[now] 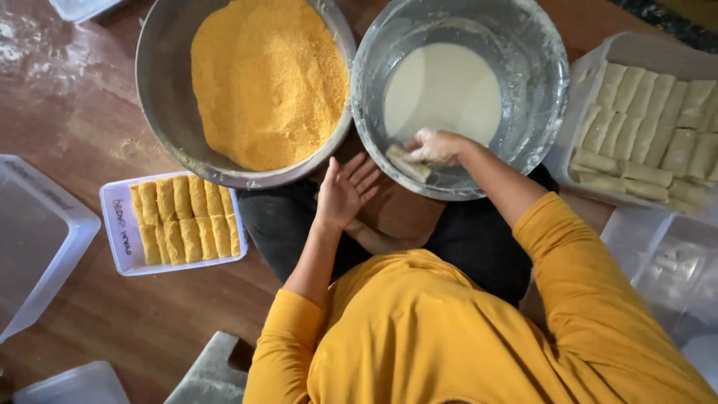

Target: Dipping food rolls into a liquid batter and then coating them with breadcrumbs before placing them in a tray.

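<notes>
Head view looks straight down on a person in a yellow top, seated on a wooden floor (97, 299). The right hand (436, 147) is held inside the batter bowl (538, 90), near its front rim, with the fingers curled and pinching one end of a pale roll (407, 163) that lies against the bowl wall just clear of the white batter (443, 91). The left hand (345, 191) is kept empty between the two bowls, palm up, fingers loosely spread and touching nothing.

The coating step appears to be in hand: a plain roll is being wetted in batter. Just left of this bowl, touching it rim to rim, stands the crumb bowl (161, 82), heaped with orange breadcrumbs (269, 75). Plain rolls are stacked in the clear tray (591, 71) at the right edge of the floor; crumbed ones are lined up in the small white tray (116, 239) on the left.

For the next move, the roll would probably need to be lifted with excess batter allowed to drip, carried across both rims and laid in the crumbs, preferably handled there by the dry hand.
</notes>
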